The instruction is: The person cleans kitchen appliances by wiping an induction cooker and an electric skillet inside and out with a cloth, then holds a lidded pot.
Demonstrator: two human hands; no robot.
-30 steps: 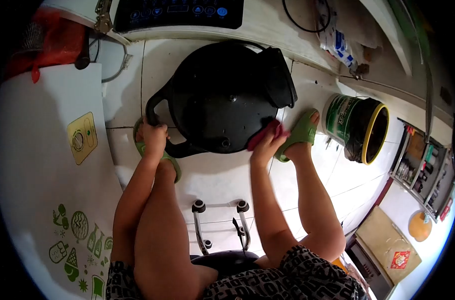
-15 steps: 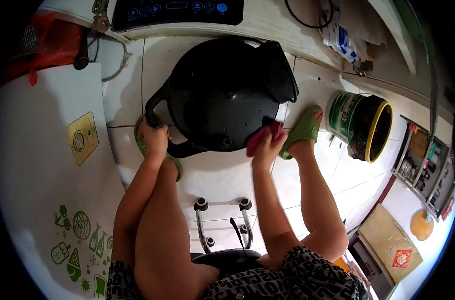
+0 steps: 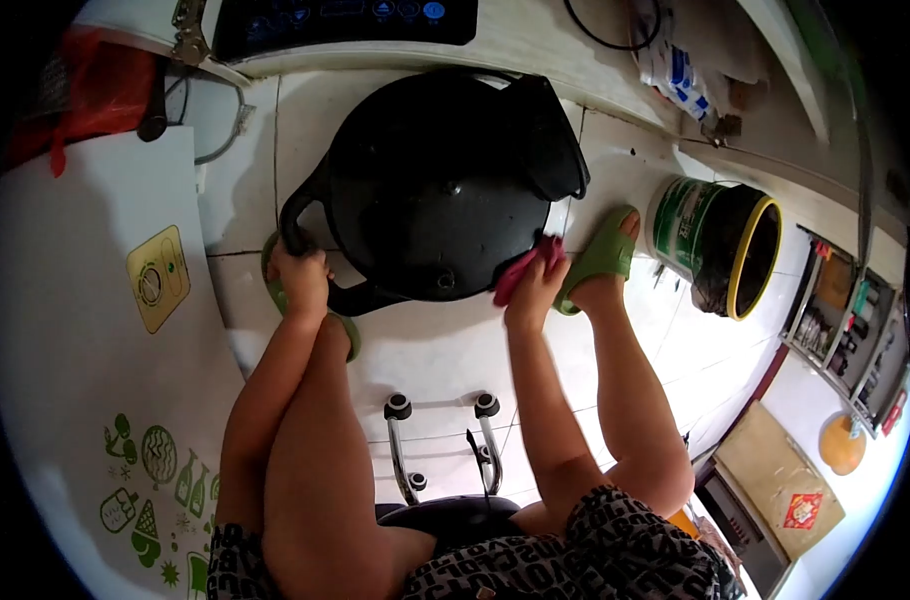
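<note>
A large round black appliance (image 3: 415,195) lies on the tiled floor between my feet. On its left side is a loop handle, and a raised boxy part projects at its upper right. My left hand (image 3: 302,280) is closed around the loop handle (image 3: 297,215). In my right hand (image 3: 535,296) is a dark red cloth (image 3: 516,276), bunched under the fingers and pressed to the appliance's lower right rim. Small specks or drops dot the black surface. My fingertips on the cloth are partly hidden.
Green slippers (image 3: 609,258) are on my feet. To the right a green-and-white bucket (image 3: 682,228) with a black liner lies tilted. A white appliance with printed pictures (image 3: 95,330) stands at left, a black control panel (image 3: 345,22) at top. Metal stool legs (image 3: 400,450) are beneath me.
The cloth in my right hand has shifted slightly along the rim and looks more bunched. My left hand keeps its hold on the handle. The whole view has moved a little.
</note>
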